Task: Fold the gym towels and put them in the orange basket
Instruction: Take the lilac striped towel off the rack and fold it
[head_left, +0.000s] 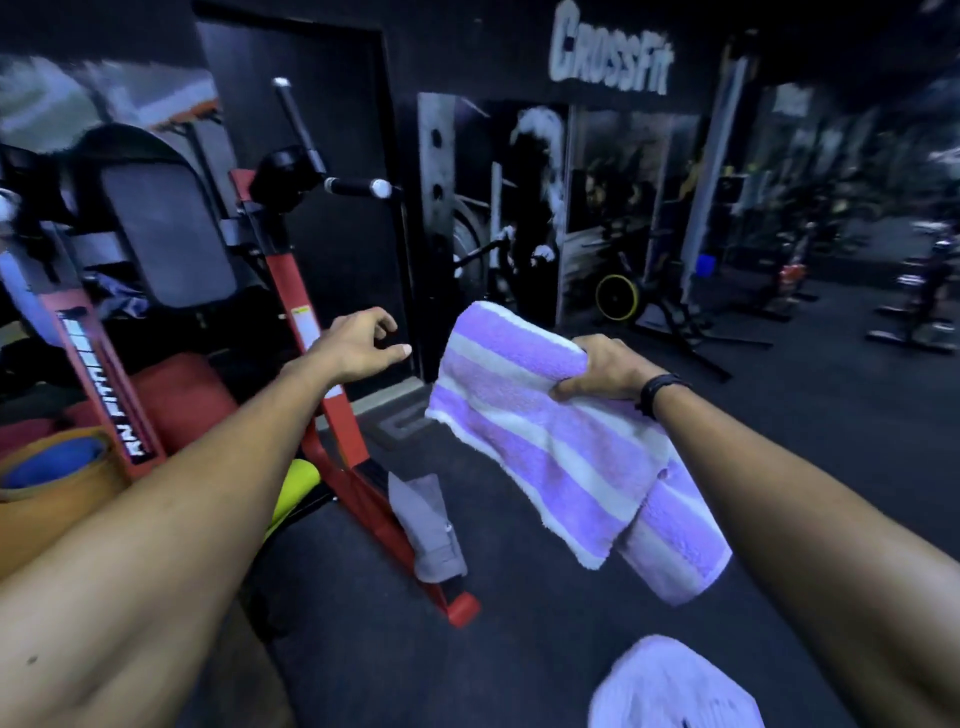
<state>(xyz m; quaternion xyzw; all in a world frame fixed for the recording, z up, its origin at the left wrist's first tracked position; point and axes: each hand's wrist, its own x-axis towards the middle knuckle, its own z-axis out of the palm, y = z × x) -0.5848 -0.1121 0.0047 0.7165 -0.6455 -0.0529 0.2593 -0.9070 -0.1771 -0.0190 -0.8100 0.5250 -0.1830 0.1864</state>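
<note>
Right hand (602, 370) grips striped towel (561, 452) mid-air, doubled over, loose ends hanging. Left hand (358, 345) empty, fingers loosely curled, apart from towel. Basket (57, 493) far left, something blue inside. Grey cloth (428, 525) on red frame (311, 395), pale towel (670, 686) below: folding looks unfinished, more left.
</note>
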